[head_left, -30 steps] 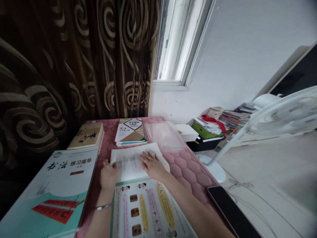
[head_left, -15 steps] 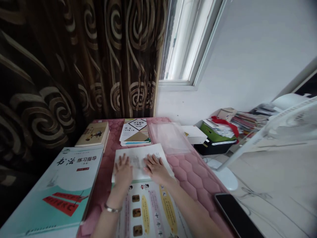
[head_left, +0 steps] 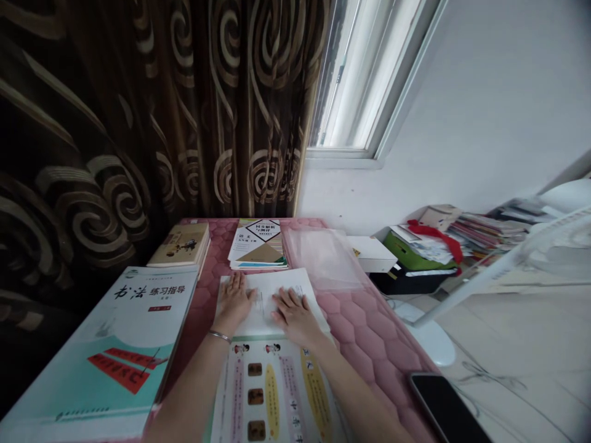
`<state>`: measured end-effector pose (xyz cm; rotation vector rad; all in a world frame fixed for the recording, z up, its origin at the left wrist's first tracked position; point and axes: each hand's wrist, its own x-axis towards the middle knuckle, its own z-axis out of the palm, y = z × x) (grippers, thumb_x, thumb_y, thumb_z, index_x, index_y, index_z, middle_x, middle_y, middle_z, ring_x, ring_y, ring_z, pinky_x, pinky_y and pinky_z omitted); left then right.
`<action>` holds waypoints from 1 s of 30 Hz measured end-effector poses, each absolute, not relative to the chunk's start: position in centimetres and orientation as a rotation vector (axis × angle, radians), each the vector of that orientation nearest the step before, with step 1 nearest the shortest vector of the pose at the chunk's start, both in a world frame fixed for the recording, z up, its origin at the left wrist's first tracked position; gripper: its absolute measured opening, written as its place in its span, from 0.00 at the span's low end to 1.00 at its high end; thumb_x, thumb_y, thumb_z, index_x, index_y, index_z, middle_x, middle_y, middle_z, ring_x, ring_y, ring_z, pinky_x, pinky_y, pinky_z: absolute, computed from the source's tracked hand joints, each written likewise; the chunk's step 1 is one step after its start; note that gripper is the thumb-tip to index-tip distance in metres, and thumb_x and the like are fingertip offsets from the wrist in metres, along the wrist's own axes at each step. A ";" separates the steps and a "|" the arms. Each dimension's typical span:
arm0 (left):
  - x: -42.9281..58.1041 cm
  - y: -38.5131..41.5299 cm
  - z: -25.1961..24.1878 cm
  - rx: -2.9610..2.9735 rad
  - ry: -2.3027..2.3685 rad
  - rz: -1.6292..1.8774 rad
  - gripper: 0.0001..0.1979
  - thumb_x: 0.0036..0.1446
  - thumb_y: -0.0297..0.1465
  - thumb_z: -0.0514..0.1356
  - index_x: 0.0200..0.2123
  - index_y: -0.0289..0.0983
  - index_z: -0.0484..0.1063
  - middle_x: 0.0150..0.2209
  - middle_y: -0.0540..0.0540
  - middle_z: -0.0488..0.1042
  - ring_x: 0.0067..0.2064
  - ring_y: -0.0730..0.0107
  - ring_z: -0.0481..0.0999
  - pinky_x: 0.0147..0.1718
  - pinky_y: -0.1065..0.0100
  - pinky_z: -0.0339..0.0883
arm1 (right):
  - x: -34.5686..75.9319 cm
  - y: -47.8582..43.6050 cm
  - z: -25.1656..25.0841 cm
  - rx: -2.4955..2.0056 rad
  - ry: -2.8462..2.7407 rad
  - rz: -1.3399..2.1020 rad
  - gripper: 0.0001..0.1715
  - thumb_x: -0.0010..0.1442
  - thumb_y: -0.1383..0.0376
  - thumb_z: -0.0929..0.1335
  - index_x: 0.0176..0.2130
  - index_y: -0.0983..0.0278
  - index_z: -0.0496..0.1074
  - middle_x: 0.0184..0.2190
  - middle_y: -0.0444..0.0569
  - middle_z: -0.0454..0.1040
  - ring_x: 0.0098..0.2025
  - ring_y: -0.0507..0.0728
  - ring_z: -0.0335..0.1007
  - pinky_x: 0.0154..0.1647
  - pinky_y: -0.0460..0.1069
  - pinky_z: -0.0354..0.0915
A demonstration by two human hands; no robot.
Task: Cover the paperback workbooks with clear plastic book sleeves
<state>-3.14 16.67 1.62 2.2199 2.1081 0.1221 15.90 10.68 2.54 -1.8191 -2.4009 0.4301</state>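
An open book (head_left: 265, 280) lies in front of me, its far page mostly white and its near page printed with colourful columns of text and small pictures. Flat on the left part of the white page rests my left hand (head_left: 234, 300), its fingers stretched out and a bracelet (head_left: 220, 336) on the wrist. My right hand (head_left: 294, 315) lies palm down on the right part of that page, fingers spread. Neither hand holds anything. My forearms cover parts of the near page.
To the left are a stack of calligraphy books (head_left: 133, 320) and smaller tan books (head_left: 178, 245). Behind the open book lie workbooks (head_left: 258, 244) and a translucent sheet (head_left: 325, 258). A phone (head_left: 446, 406) sits at the right edge of the pink quilted cover (head_left: 369, 332). A white fan (head_left: 462, 295) stands beyond.
My left hand has moved a little farther up the page and now lies flat. My right hand stays about where it was on the page. The view has shifted slightly.
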 end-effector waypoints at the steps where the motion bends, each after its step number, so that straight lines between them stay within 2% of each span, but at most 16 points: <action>1: -3.6 16.7 1.5 2.217 2.130 0.131 0.35 0.66 0.45 0.42 0.70 0.32 0.46 0.71 0.39 0.43 0.72 0.57 0.44 0.68 0.49 0.38 | 15.9 10.7 2.8 -1.823 -2.405 0.436 0.33 0.70 0.50 0.53 0.68 0.57 0.54 0.72 0.46 0.43 0.73 0.64 0.34 0.70 0.66 0.34; 5: -4.1 16.6 1.1 2.237 2.174 0.145 0.36 0.66 0.45 0.40 0.69 0.30 0.47 0.71 0.37 0.44 0.72 0.56 0.44 0.67 0.47 0.38 | 15.4 11.2 4.4 -1.897 -2.405 0.541 0.34 0.69 0.51 0.53 0.68 0.60 0.56 0.72 0.50 0.45 0.72 0.66 0.37 0.69 0.67 0.39; 8: -3.9 16.6 1.1 2.252 2.177 0.162 0.36 0.66 0.45 0.40 0.69 0.29 0.47 0.71 0.36 0.45 0.71 0.55 0.45 0.67 0.46 0.38 | 13.9 12.6 5.1 -1.895 -2.380 0.571 0.37 0.69 0.48 0.51 0.68 0.64 0.56 0.71 0.54 0.47 0.72 0.68 0.38 0.68 0.67 0.42; 14: -3.9 16.5 1.4 2.258 2.160 0.152 0.34 0.65 0.42 0.42 0.69 0.32 0.48 0.71 0.38 0.45 0.71 0.56 0.46 0.67 0.45 0.39 | 11.2 16.4 3.6 -1.720 -2.489 0.465 0.40 0.70 0.48 0.49 0.70 0.68 0.48 0.72 0.51 0.41 0.73 0.61 0.33 0.71 0.62 0.34; 18: -3.8 16.6 1.3 2.230 2.194 0.149 0.34 0.65 0.43 0.41 0.69 0.31 0.48 0.71 0.37 0.45 0.71 0.56 0.46 0.67 0.44 0.38 | 13.4 17.6 3.1 -1.908 -2.406 0.418 0.40 0.70 0.51 0.50 0.70 0.74 0.45 0.72 0.58 0.39 0.73 0.62 0.31 0.70 0.63 0.31; 24: -3.7 16.8 0.9 2.242 2.192 0.155 0.34 0.66 0.44 0.40 0.69 0.32 0.49 0.71 0.37 0.45 0.71 0.57 0.46 0.67 0.43 0.35 | 18.0 17.8 3.2 -2.186 -2.210 0.336 0.41 0.69 0.51 0.50 0.70 0.74 0.43 0.72 0.59 0.39 0.73 0.61 0.34 0.70 0.63 0.38; 30: -3.9 16.1 2.2 2.185 2.254 0.089 0.31 0.66 0.42 0.42 0.68 0.33 0.54 0.70 0.36 0.48 0.71 0.53 0.47 0.66 0.39 0.34 | 18.4 17.9 2.4 -2.216 -2.180 0.296 0.40 0.69 0.50 0.49 0.70 0.71 0.44 0.72 0.57 0.40 0.73 0.60 0.34 0.69 0.63 0.37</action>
